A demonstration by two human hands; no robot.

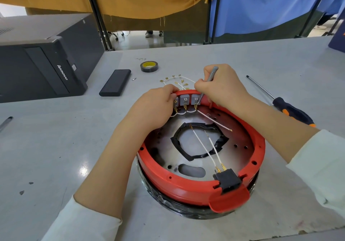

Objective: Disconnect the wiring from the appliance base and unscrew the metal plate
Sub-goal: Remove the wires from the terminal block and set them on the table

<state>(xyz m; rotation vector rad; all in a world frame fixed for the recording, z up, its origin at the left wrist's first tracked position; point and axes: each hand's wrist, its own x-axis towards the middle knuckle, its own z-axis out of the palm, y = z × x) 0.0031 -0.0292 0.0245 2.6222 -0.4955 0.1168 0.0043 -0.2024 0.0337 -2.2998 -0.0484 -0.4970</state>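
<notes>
On the table (242,68), the left hand (155,108) grips the red base (186,182) at its far rim while the right hand (222,87) pinches a thin tool (211,76) against the terminals (195,107), whose wires (214,120) look limp and fragile, best pulled by their brass ends.

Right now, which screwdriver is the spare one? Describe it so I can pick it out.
Start at the red appliance base in the middle of the table. Right of it, past the right hand, lies a long screwdriver. Its black-and-orange handle sets it apart from the slim grey tool held in that hand.
</notes>
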